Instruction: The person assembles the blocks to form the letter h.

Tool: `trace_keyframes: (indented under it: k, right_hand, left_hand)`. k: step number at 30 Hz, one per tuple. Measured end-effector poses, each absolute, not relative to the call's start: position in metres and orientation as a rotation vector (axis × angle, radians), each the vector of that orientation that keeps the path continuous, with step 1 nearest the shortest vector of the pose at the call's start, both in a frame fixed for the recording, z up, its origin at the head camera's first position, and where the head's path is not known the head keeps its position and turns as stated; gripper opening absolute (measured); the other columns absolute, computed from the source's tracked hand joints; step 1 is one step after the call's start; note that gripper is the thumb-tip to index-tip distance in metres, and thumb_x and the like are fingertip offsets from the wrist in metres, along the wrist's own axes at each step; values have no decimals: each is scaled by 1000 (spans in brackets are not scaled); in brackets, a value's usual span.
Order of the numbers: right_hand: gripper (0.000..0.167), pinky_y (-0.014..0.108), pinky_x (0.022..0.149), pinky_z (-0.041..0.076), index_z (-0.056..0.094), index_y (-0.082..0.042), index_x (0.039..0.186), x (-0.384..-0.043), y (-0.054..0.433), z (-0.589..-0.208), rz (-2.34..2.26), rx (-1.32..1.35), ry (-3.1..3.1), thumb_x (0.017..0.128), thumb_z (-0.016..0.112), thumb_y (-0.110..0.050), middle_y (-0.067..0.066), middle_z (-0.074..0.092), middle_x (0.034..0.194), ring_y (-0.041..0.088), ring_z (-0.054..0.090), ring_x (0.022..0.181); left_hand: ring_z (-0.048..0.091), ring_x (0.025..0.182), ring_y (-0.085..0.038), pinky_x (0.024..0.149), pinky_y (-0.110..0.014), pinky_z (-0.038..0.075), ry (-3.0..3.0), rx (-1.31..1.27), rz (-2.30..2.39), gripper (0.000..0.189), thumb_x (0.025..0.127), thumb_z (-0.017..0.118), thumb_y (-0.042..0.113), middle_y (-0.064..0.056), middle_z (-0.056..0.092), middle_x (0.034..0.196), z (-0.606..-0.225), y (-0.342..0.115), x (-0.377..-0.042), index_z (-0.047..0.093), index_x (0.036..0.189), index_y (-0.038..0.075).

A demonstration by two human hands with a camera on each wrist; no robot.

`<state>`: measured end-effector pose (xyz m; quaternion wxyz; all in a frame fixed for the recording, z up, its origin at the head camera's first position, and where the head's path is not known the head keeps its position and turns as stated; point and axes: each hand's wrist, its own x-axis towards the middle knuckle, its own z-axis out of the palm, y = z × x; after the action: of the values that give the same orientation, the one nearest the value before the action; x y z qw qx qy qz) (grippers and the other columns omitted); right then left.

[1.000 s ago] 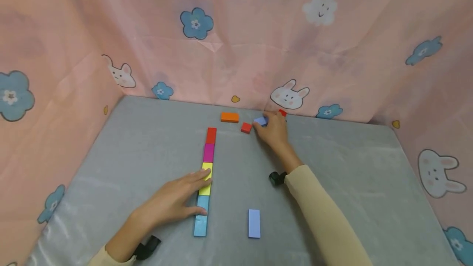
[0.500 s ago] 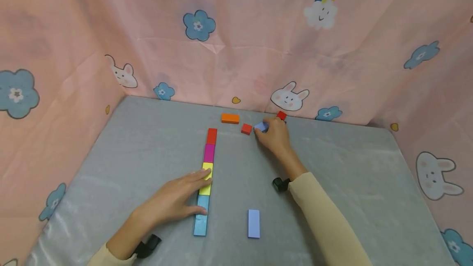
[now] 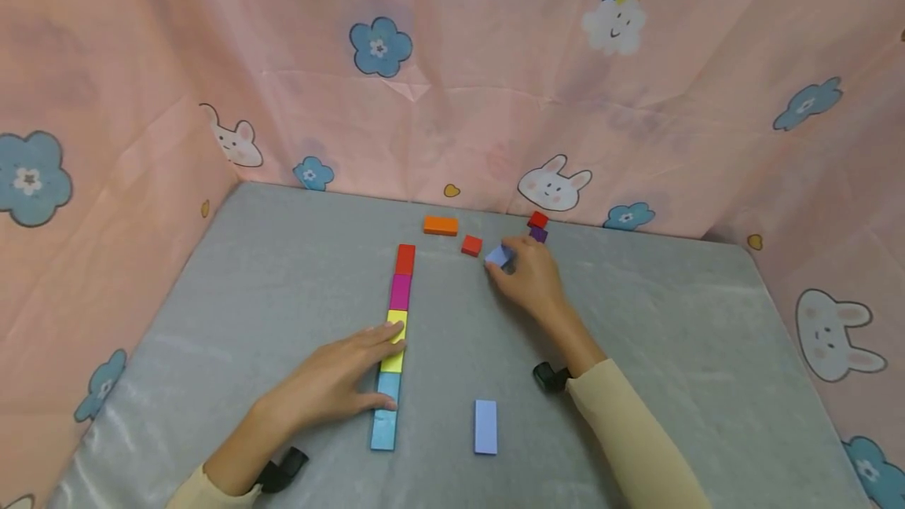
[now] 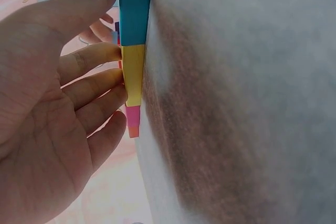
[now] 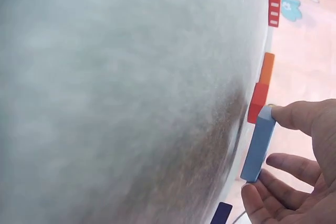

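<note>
My left hand (image 3: 328,383) lies along a straight row of blocks, its fingertips on the yellow block (image 3: 396,360) and its thumb on the light blue block (image 3: 384,432). A magenta block (image 3: 400,292) and a red block (image 3: 405,259) make up the row's far end. In the left wrist view the fingers reach to the side of the row, loosely extended. Toward the back, my right hand (image 3: 532,277) pinches a periwinkle block (image 3: 498,256) by its ends. The right wrist view shows this block (image 5: 258,148) between thumb and fingers, tilted close over the grey cloth.
Beyond the row lie an orange block (image 3: 441,226) and a small red block (image 3: 471,246). A purple block (image 3: 539,235) and another red block (image 3: 538,219) sit behind the right hand. Another periwinkle block (image 3: 485,427) lies near the front. Pink printed cloth (image 3: 452,132) walls the table.
My right hand has drawn back toward me with the periwinkle block, uncovering the purple block behind it. The left hand and the row have stayed in place.
</note>
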<state>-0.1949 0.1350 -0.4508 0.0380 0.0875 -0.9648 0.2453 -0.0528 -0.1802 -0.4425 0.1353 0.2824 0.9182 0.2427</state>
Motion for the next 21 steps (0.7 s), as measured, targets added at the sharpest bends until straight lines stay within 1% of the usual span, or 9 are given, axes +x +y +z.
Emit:
trace_keyframes:
  k: [11, 21]
  right_hand:
    - [51, 57, 111, 55, 71, 3, 131, -160, 142, -447, 815, 436, -2964, 92, 82, -28, 20, 71, 133, 39, 64, 126]
    - [57, 57, 112, 54, 68, 1, 136, -134, 146, -445, 786, 628, -2926, 90, 85, -27, 19, 69, 137, 37, 64, 130]
  left_hand:
    - [46, 155, -32, 125, -50, 42, 2662, 825, 707, 79, 86, 88, 41, -7, 45, 168, -444, -181, -52, 58, 152, 10]
    - [47, 154, -29, 126, -48, 42, 2676, 849, 698, 80, 84, 89, 41, -7, 47, 167, -444, -181, -54, 59, 151, 10]
